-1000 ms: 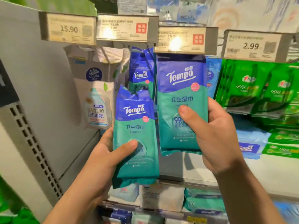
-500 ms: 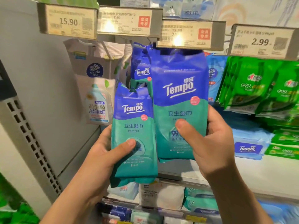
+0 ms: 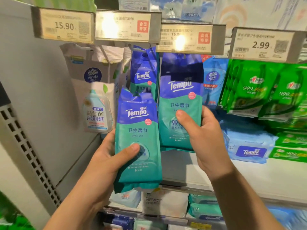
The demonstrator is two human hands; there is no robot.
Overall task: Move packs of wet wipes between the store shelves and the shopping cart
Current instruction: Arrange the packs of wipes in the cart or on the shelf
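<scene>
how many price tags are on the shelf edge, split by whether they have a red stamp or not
With a red stamp: 2, the second tag and the third tag
Without a red stamp: 2, the 15.90 tag and the 2.99 tag
Total: 4

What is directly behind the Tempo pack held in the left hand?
Behind the left-hand Tempo pack another Tempo pack hangs on the rack; only its upper part shows. Its lower part is covered, as is the shelf behind.

We stand in a shop: pale printed price tags [image 3: 64, 25] line the grey metal shelf edge above hanging green wipe packs [image 3: 249, 90].
</scene>
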